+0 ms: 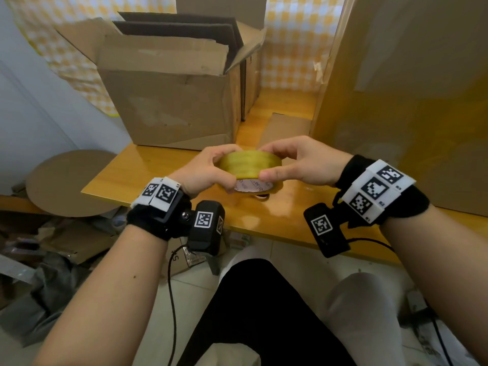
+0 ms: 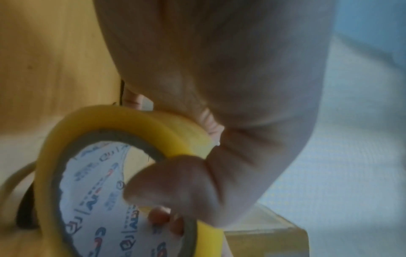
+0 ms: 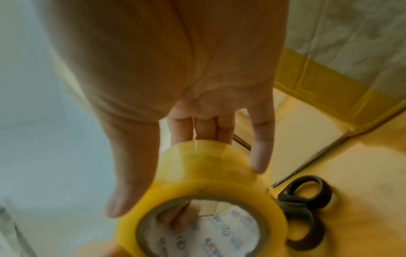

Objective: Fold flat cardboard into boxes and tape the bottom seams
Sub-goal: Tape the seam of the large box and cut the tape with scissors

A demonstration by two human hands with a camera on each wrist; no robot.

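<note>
A roll of yellowish clear tape [image 1: 249, 166] with a printed white core is held just above the wooden table [image 1: 277, 210], both hands on it. My left hand [image 1: 204, 171] grips its left side, thumb hooked into the core [image 2: 92, 196]. My right hand [image 1: 295, 162] holds the right side, thumb at the near rim and fingers over the far side of the tape roll [image 3: 204, 175]. An open cardboard box [image 1: 171, 101] stands at the back left of the table. A big taped box [image 1: 412, 88] rises on the right.
Black-handled scissors [image 3: 305, 207] lie on the table under the roll. A flat cardboard piece [image 1: 285, 128] lies between the two boxes. A round cardboard disc [image 1: 68, 180] and cardboard scraps sit off the table's left edge. My knees are below the near edge.
</note>
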